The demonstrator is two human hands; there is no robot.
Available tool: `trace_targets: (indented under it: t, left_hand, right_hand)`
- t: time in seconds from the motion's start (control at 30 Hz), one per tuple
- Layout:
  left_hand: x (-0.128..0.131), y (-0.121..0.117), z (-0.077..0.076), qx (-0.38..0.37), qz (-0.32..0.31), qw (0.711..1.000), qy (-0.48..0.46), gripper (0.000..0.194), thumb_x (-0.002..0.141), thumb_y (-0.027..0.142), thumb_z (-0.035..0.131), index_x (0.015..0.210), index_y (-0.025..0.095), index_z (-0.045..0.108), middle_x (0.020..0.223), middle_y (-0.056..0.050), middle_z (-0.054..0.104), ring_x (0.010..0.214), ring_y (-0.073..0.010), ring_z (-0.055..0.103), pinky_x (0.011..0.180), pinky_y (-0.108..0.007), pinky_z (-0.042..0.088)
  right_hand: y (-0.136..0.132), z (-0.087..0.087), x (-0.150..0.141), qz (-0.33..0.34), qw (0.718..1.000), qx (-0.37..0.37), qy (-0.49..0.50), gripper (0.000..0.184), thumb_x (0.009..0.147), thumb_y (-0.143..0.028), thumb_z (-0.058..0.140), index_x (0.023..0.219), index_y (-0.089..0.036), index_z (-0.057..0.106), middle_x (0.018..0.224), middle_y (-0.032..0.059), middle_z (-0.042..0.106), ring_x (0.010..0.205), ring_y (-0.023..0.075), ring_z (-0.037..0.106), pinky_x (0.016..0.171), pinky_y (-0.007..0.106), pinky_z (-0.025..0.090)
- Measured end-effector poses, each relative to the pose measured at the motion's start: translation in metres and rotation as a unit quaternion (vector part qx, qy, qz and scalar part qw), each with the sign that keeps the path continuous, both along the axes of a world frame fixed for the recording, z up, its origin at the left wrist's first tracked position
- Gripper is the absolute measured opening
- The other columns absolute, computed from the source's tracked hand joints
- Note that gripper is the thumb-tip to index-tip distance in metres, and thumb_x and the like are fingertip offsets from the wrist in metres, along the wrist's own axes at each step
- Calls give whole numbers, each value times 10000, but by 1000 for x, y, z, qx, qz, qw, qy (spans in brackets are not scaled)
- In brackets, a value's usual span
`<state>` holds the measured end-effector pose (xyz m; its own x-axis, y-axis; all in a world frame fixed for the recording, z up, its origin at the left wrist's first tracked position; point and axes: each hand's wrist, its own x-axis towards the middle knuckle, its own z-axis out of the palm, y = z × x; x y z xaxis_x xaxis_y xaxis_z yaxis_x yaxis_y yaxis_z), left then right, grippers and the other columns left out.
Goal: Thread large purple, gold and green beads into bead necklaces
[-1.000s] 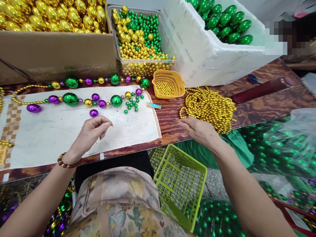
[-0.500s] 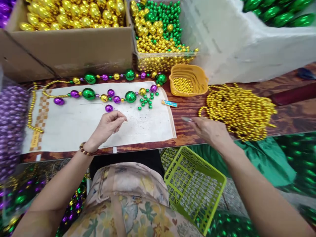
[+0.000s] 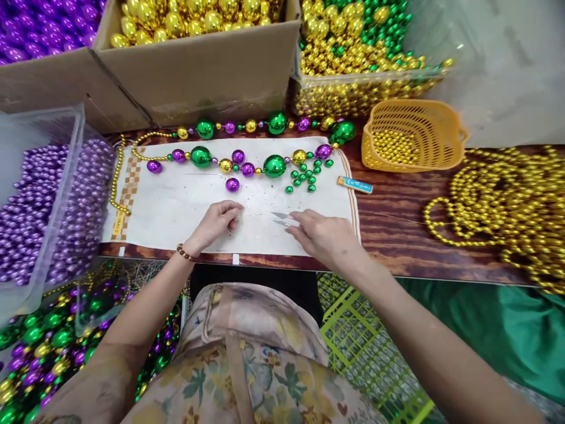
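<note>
My left hand [image 3: 215, 224] is closed in a pinch on a thin, pale thread [image 3: 256, 214] above the white cloth [image 3: 170, 206]. From the right, my right hand [image 3: 330, 237] grips a small pair of snips [image 3: 279, 217], whose two pointed blades are parted close to the thread; the handles are hidden in the fingers. Beyond both hands lies a string of beads [image 3: 274, 165] in green, purple and gold, curved back on itself. Loose green beads [image 3: 302, 176] are grouped near its right end, and a loose purple bead [image 3: 232, 184] sits above my left hand.
An orange basket [image 3: 417, 135] of small gold beads stands behind a blue-and-yellow label [image 3: 355, 185]. Gold bead strands [image 3: 494, 206] are piled at right. Cardboard boxes [image 3: 198, 73] and a purple-bead bin [image 3: 48, 235] line the back and left. A green crate [image 3: 366, 347] is below the table edge.
My right hand has moved left with the snips, from near the gold strands to the thread by my left hand. The whole view has shifted rightward in the picture and come closer.
</note>
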<state>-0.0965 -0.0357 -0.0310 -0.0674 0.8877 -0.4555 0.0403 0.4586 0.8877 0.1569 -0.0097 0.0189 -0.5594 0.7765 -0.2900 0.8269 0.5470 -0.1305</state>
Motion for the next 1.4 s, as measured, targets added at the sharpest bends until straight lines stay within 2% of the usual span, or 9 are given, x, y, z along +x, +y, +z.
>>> trace_targets:
  t: [0.17, 0.5, 0.6, 0.7, 0.83, 1.0, 1.13, 1.27, 1.4]
  left_hand:
    - [-2, -4, -1, 26, 22, 999, 2, 89, 861, 127, 584, 943, 134, 618, 615, 36, 573, 477, -75, 519, 474, -189, 433]
    - [3, -8, -5, 46, 18, 999, -11, 20, 866, 144, 593, 867, 152, 575, 606, 41, 571, 456, -63, 519, 459, -172, 422]
    - [2, -13, -3, 57, 26, 998, -23, 53, 847, 178, 633, 855, 153, 587, 613, 39, 574, 460, -61, 510, 460, -174, 417]
    - [0, -20, -2, 63, 57, 996, -41, 132, 819, 242, 692, 871, 152, 611, 629, 32, 587, 479, -66, 521, 472, -180, 429]
    - [6, -25, -1, 51, 86, 990, -97, 239, 770, 311, 761, 879, 139, 636, 636, 28, 590, 492, -65, 515, 479, -183, 435]
    - [17, -25, 5, 49, 110, 983, -136, 278, 741, 317, 794, 885, 133, 643, 630, 34, 581, 475, -57, 497, 460, -180, 406]
    - [11, -28, 8, 53, 158, 975, -145, 267, 734, 308, 800, 867, 137, 645, 618, 44, 569, 463, -50, 478, 440, -173, 386]
    - [4, -33, 5, 51, 196, 970, -137, 228, 747, 284, 785, 860, 139, 649, 620, 44, 569, 481, -48, 490, 456, -170, 399]
    - [-3, -39, -1, 68, 208, 969, -118, 212, 776, 293, 767, 856, 143, 641, 626, 41, 570, 497, -49, 501, 477, -174, 409]
  right_hand:
    - [-1, 1, -41, 51, 998, -39, -11, 322, 1048, -360, 424, 1235, -186, 621, 1161, 125, 706, 922, 270, 716, 611, 300, 381]
    - [2, -21, -63, 34, 998, -54, 1, 353, 1058, -343, 375, 1189, -173, 656, 1130, 147, 720, 904, 270, 720, 671, 308, 425]
    - [10, -29, -43, -15, 998, -41, 33, 347, 1052, -319, 386, 1178, -182, 679, 1169, 133, 730, 983, 265, 712, 716, 309, 447]
    - [23, -32, 3, -79, 996, 6, 45, 348, 1026, -346, 462, 1263, -187, 660, 1252, 121, 709, 1059, 268, 692, 727, 309, 459]
    - [37, -30, 62, -161, 985, 47, -25, 402, 1020, -428, 462, 1306, -209, 641, 1271, 105, 699, 1030, 294, 687, 672, 324, 427]
    - [39, -33, 77, -156, 981, 81, -80, 372, 1001, -426, 501, 1208, -170, 674, 1201, 151, 691, 1041, 313, 638, 686, 337, 383]
    - [23, -30, 51, -127, 978, 160, -35, 323, 984, -387, 545, 1138, -146, 695, 1217, 183, 670, 1052, 330, 595, 755, 372, 376]
    - [0, -29, -12, -67, 995, 19, 73, 268, 1024, -359, 469, 1050, -207, 688, 1107, 91, 711, 932, 232, 646, 649, 298, 347]
    - [-11, -37, -69, -59, 994, -59, 64, 241, 1009, -358, 484, 1092, -204, 650, 1119, 86, 714, 927, 233, 674, 635, 284, 349]
